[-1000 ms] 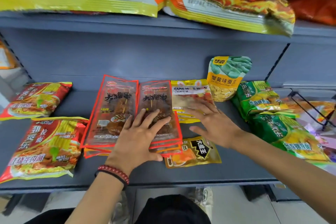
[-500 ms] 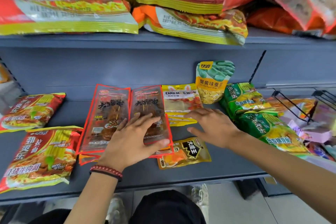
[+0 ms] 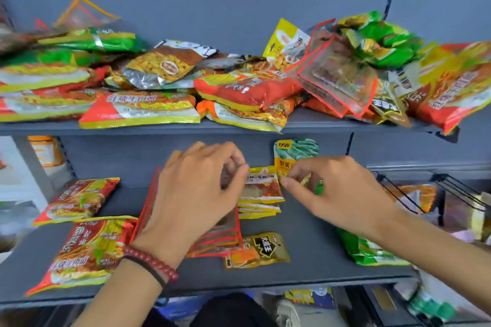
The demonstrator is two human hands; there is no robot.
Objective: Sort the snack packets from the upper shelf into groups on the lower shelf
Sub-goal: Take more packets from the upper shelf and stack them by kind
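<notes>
Hovering above the lower shelf [image 3: 313, 260], both hands sit close together mid-shelf. Left hand [image 3: 196, 194] has its fingers loosely curled over the red-edged clear packets [image 3: 220, 236], with nothing seen in its grasp. Right hand [image 3: 342, 194] is curled too, index tip just beside the yellow packet stack [image 3: 261, 194]. Bits of green and yellow show between its fingers, so cannot tell if it grips anything. Upright bean pouch [image 3: 295, 151] stands right behind that hand.

Risk: a careless lift could tip the pouch onto the yellow stack. Bigger risk up top: the unsorted heap [image 3: 239, 90] on the upper shelf [image 3: 39, 129] is loose. A tilted clear packet [image 3: 337, 79] and a big red pack [image 3: 451, 93] overhang the edge (slippery film). Tugging one out may slide neighbours down onto the sorted rows.

Lower shelf holds red noodle packs [image 3: 85, 249] left, then clear packets, yellow stack, one gold packet [image 3: 259, 251] in front, green packs [image 3: 369, 249] right. Wire basket [image 3: 414, 196] far right, contents blurred.
</notes>
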